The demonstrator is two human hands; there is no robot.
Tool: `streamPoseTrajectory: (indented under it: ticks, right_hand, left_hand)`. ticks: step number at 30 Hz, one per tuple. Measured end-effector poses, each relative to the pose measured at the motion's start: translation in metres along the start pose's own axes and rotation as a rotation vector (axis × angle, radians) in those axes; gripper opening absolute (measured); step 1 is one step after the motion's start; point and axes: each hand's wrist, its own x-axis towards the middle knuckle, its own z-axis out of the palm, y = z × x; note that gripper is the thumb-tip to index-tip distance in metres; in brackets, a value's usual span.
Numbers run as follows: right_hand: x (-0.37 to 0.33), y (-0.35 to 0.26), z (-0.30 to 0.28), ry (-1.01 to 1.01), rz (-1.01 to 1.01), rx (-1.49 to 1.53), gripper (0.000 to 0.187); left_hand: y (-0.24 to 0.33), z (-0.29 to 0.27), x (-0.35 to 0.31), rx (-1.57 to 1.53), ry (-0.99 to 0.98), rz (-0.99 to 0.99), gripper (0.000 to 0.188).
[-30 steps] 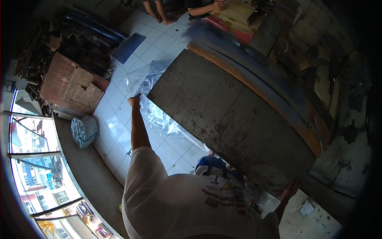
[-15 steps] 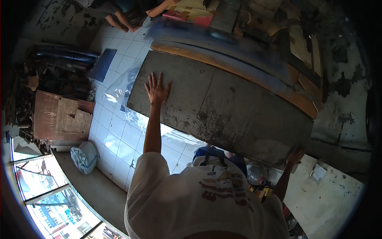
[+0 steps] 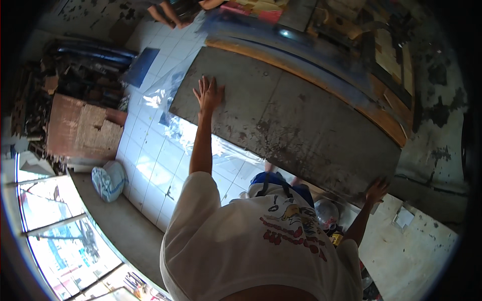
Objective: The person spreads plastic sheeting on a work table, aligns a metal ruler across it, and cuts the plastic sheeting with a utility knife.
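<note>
A long, worn dark grey board (image 3: 301, 120) lies in front of me, slanting from upper left to lower right, scuffed and speckled along its near side. My left hand (image 3: 208, 95) rests flat on its left part, fingers spread. At the board's right end my right hand (image 3: 377, 189) is laid near the corner, with the fingers extended. Neither hand holds anything. A clear plastic sheet (image 3: 165, 90) sticks out past the board's left end and along its near edge.
Blue-grey and wooden strips (image 3: 301, 70) run along the far side. Stacked scrap wood (image 3: 85, 120) stands at left, near a tied white bag (image 3: 108, 181). A pale panel (image 3: 406, 246) lies at lower right. Another person's legs (image 3: 165, 12) show at the top.
The view has shifted, so the board and room sit higher and farther right. Both hands stay at about the same places on the board.
</note>
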Motion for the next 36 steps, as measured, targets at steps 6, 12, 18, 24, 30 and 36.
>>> streamPoseTrajectory:
  ticks: [6,12,18,24,30,36]
  right_hand:
    - [0.005,-0.015,0.011,0.029,-0.032,-0.043,0.064]
    - [0.002,-0.024,0.009,-0.186,-0.117,-0.45,0.069]
    - [0.006,-0.007,-0.001,-0.202,-0.169,-0.689,0.072]
    - [0.0,-0.04,0.009,-0.246,-0.236,-0.583,0.064]
    - [0.02,0.017,0.025,-0.094,-0.241,-0.524,0.061]
    - [0.021,0.007,0.027,-0.14,-0.064,-0.284,0.062]
  left_hand:
    - [-0.132,-0.042,-0.076,-0.181,0.222,-0.744,0.08]
    - [-0.179,-0.072,-0.044,-0.216,0.363,-0.499,0.068]
    - [-0.149,-0.069,0.002,-0.134,-0.084,-0.286,0.072]
    - [-0.226,-0.05,0.031,-0.059,-0.314,-0.471,0.073]
    - [-0.136,-0.016,0.087,-0.228,-0.174,-0.299,0.056]
    - [-0.072,-0.014,0.11,0.056,-0.012,-0.077,0.06]
